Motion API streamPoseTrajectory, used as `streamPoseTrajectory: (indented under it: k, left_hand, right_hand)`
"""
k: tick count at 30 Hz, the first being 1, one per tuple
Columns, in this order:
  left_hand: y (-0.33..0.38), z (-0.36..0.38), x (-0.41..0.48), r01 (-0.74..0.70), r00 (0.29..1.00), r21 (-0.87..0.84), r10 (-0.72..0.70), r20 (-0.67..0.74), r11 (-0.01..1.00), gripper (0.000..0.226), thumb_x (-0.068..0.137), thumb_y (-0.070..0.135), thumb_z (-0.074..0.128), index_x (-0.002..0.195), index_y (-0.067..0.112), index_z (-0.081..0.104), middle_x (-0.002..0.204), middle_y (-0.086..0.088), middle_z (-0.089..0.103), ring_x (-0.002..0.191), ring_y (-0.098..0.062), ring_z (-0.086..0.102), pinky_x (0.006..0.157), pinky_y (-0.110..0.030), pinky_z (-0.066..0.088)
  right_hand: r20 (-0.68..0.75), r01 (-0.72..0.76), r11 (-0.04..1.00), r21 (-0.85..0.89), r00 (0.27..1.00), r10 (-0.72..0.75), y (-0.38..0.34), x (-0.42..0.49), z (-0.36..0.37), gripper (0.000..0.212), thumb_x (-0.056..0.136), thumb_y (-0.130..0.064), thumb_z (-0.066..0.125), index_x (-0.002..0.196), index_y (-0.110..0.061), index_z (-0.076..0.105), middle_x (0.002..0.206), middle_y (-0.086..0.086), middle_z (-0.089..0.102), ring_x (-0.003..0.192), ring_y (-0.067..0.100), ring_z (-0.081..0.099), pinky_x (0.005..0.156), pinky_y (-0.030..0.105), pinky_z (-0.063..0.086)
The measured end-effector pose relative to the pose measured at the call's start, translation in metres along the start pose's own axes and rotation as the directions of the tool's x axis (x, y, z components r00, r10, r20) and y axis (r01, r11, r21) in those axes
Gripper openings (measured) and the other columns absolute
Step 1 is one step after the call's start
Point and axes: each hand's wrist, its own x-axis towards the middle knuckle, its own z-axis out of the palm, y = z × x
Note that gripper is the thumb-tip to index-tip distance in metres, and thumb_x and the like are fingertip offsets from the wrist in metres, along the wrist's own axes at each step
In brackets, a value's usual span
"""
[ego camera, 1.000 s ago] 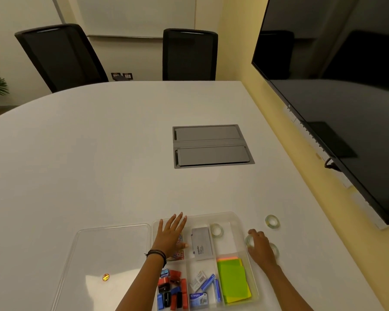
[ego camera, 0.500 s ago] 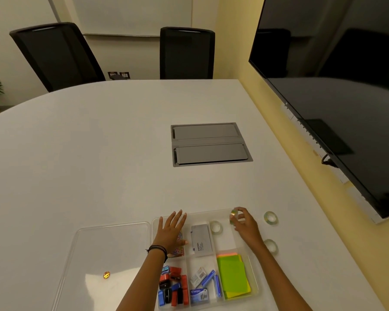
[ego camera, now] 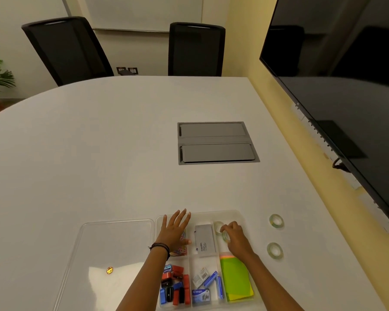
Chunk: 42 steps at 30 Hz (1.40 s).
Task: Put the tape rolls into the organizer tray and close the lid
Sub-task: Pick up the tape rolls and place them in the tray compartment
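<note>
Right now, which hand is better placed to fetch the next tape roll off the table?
Right. The right hand works at the tray's right side, nearest the two loose rolls. The left hand lies flat on the tray's left side.

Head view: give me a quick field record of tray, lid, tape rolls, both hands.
tray: clear organizer tray, open, on white table
lid: clear lid flat on the table, left of tray
rolls in tray: one roll lying in the far right compartment
roll in hand: right hand holds a tape roll over that compartment
rolls outside: far roll and near roll on the table, right of tray
left hand: left hand flat on the tray's far left compartment, fingers spread
</note>
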Motion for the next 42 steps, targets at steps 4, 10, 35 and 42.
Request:
streamPoseTrajectory:
  k: [4,10,35,42]
  left_hand:
    - [0.0,0.002,0.0,0.002,1.0,-0.012,-0.002,-0.004,1.0,0.088,0.089,0.052,0.051,0.148,0.024,-0.008,0.161,-0.003,-0.012,0.148,-0.022,-0.008,0.118,-0.054,-0.004]
    - [-0.002,0.005,0.002,-0.002,1.0,-0.014,0.002,-0.016,1.0,0.088,0.089,0.054,0.05,0.148,0.024,-0.008,0.16,-0.005,-0.012,0.148,-0.024,-0.009,0.118,-0.054,-0.005]
    - [-0.002,0.003,0.001,-0.007,0.999,-0.037,0.006,-0.032,0.999,0.089,0.088,0.053,0.051,0.148,0.023,-0.008,0.16,-0.005,-0.012,0.148,-0.023,-0.008,0.118,-0.052,-0.004]
    - [-0.002,0.004,0.002,-0.005,1.0,-0.029,0.005,-0.028,1.0,0.089,0.088,0.054,0.051,0.148,0.024,-0.008,0.16,-0.005,-0.012,0.148,-0.024,-0.008,0.118,-0.053,-0.004]
  right_hand:
    - [0.014,-0.021,0.997,0.078,1.0,0.02,0.002,0.0,0.002,0.063,0.078,0.025,0.039,0.129,-0.01,0.052,0.146,0.013,0.031,0.139,0.028,0.027,0.109,0.031,0.036]
    - [-0.262,0.098,0.951,0.292,0.965,-0.018,0.003,-0.006,-0.026,0.039,0.085,0.015,0.046,0.115,-0.005,0.062,0.134,0.014,0.049,0.128,0.023,0.045,0.108,0.025,0.032]
    - [-0.203,-0.454,0.873,0.179,0.851,0.484,0.087,-0.065,-0.005,0.046,0.082,0.008,0.056,0.126,-0.006,0.053,0.127,0.021,0.044,0.117,0.036,0.043,0.097,0.043,0.046]
    - [-0.096,-0.334,0.568,0.752,0.797,0.596,0.057,-0.043,-0.044,0.036,0.087,-0.016,0.067,0.12,-0.007,0.055,0.109,0.017,0.06,0.099,0.033,0.06,0.085,0.04,0.05]
